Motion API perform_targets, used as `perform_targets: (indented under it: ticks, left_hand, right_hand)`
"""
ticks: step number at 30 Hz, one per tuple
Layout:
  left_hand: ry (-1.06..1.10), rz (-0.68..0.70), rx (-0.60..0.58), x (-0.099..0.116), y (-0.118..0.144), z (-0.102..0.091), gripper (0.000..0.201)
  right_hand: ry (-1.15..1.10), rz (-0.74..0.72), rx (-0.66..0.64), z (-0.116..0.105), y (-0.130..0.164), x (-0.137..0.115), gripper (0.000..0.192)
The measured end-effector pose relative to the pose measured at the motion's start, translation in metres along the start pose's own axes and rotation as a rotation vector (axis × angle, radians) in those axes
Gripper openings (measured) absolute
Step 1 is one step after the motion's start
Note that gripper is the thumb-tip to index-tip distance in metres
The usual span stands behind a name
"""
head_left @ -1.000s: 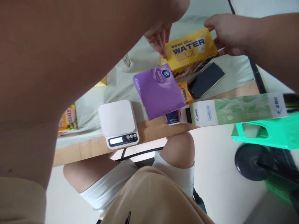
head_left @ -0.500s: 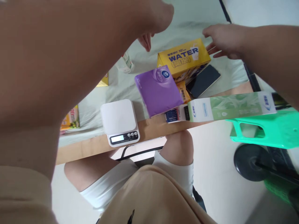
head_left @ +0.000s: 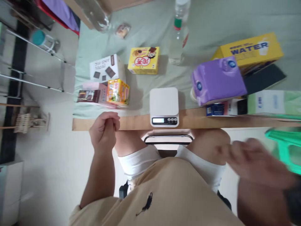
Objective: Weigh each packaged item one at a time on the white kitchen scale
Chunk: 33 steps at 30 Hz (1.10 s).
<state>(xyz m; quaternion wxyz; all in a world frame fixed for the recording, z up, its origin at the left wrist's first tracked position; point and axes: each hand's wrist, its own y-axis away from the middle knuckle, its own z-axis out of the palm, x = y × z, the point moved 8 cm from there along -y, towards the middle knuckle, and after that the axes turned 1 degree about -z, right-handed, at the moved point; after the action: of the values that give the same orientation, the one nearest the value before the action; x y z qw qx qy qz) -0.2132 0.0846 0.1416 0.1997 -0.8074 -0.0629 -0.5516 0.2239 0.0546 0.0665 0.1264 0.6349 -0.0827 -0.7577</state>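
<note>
My left hand point(head_left: 104, 128) hovers at the table's front edge, fingers curled in with nothing visible in them. Nearest to it are a pink box point(head_left: 103, 94) with a dark end and a small orange-and-yellow box point(head_left: 118, 91). Off the table's front edge, low on the right, my right hand point(head_left: 254, 160) is smeared by motion; its fingers look bent, but their hold is unclear. Between the hands, a white kitchen scale point(head_left: 164, 103) with a lit display sits at the front edge. A purple tissue pack point(head_left: 218, 81) lies to its right.
Behind stand a white box point(head_left: 105, 67), a yellow snack box point(head_left: 144, 61), a clear bottle point(head_left: 177, 40) and a small wrapped snack point(head_left: 123, 30). At right are a yellow WATER box point(head_left: 254, 50), a dark phone point(head_left: 265, 78), a green-white carton point(head_left: 270, 102) and a green stool point(head_left: 287, 147).
Both hands have drawn back from the far side of the table towards my body, the left one to the left. The view has swung left, bringing the left-side boxes into sight.
</note>
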Motion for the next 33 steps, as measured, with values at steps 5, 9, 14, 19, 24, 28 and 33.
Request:
perform_targets:
  ticks: [5, 9, 14, 19, 24, 28, 33]
  left_hand:
    - [-0.051, -0.131, 0.131, -0.058, 0.033, -0.091, 0.015]
    - [-0.022, -0.205, 0.322, -0.094, 0.027, -0.138, 0.016]
    - [0.031, -0.269, 0.417, -0.135, -0.018, -0.153, 0.016]
    - [0.172, -0.204, 0.255, -0.159, -0.069, -0.143, 0.047]
    - [0.264, -0.122, 0.147, -0.171, -0.085, -0.131, 0.077]
    - [0.284, -0.116, 0.148, -0.159, -0.077, -0.126, 0.083]
    - [0.268, -0.120, 0.077, -0.116, -0.050, -0.114, 0.074]
  right_hand:
    - [-0.107, 0.116, -0.114, 0.102, 0.012, 0.075, 0.036]
    - [0.130, 0.113, -0.350, 0.188, -0.015, 0.075, 0.035]
    - [0.251, 0.050, -0.450, 0.300, -0.062, 0.065, 0.042]
    - [0.289, -0.046, -0.400, 0.385, -0.106, 0.051, 0.062]
    - [0.296, -0.137, -0.421, 0.423, -0.139, 0.044, 0.072]
    - [0.309, -0.127, -0.426, 0.426, -0.145, 0.050, 0.063]
    - [0.232, -0.152, -0.420, 0.407, -0.129, 0.037, 0.058]
